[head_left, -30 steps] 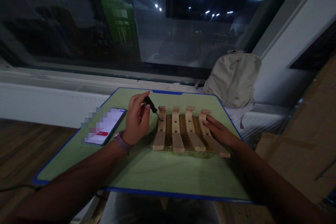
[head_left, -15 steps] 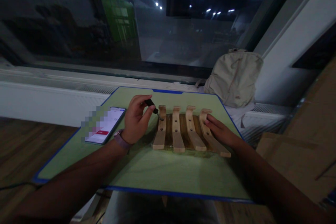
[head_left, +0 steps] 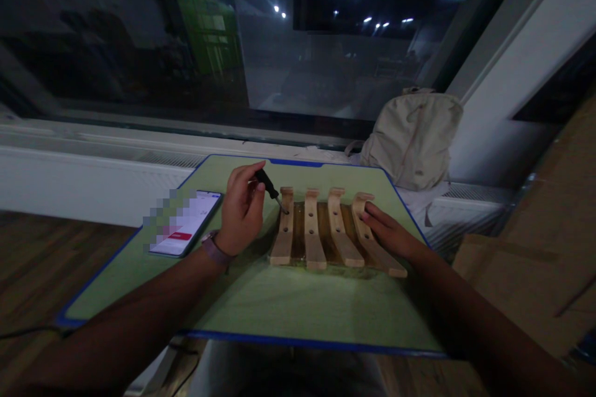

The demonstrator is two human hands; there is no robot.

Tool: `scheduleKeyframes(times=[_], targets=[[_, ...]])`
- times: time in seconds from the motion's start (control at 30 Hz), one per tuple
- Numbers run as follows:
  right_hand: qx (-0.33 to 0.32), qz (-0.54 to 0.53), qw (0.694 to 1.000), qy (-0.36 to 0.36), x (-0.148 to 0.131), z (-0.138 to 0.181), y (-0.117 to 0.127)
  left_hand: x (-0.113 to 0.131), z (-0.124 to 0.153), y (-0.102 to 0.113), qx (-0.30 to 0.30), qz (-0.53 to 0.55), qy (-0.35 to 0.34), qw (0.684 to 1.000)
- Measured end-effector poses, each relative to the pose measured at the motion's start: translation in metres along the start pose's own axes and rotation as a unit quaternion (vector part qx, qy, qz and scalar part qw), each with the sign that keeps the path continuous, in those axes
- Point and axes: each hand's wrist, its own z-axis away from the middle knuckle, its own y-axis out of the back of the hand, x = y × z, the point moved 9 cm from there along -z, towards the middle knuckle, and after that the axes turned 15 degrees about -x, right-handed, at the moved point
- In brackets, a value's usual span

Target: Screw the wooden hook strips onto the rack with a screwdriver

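Note:
My left hand (head_left: 242, 211) pinches a small black-handled screwdriver (head_left: 266, 183), whose thin metal tip rests at the top hole of the leftmost slat. A wooden rack (head_left: 316, 236) lies on a green cutting mat (head_left: 298, 304) with a blue border. Its several pale drilled slats, curved up at the far end, sit across a darker wooden board. My right hand (head_left: 388, 234) lies flat with its fingers on the rightmost slat, steadying the rack. A strap circles my left wrist.
A smartphone (head_left: 195, 226), partly pixelated, lies on the mat's left side. A beige backpack (head_left: 412, 139) sits beyond the mat on the right, above a white radiator (head_left: 93, 186). Cardboard (head_left: 526, 248) stands to the right, and a dark window spans the back.
The screwdriver's handle has tilted up and towards the left hand's fingers, while its tip stays at the same hole. My right hand and the rack have barely moved.

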Motion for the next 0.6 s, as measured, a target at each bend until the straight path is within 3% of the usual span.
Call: scheduleKeyframes(times=[0.1, 0.27, 0.6], targets=[[0.000, 0.005, 1.000, 0.000, -0.0033, 0.0006, 0.0007, -0.0009, 0.0000, -0.0002, 0.002, -0.001, -0.005, 1.000], [0.008, -0.002, 1.000, 0.007, -0.0073, 0.0010, 0.0013, -0.0070, 0.0028, -0.0080, -0.021, 0.088, -0.001, 0.996], [0.005, -0.004, 1.000, 0.003, -0.0050, 0.0018, 0.0007, 0.0005, 0.0016, -0.0080, -0.022, 0.091, -0.021, 0.995]])
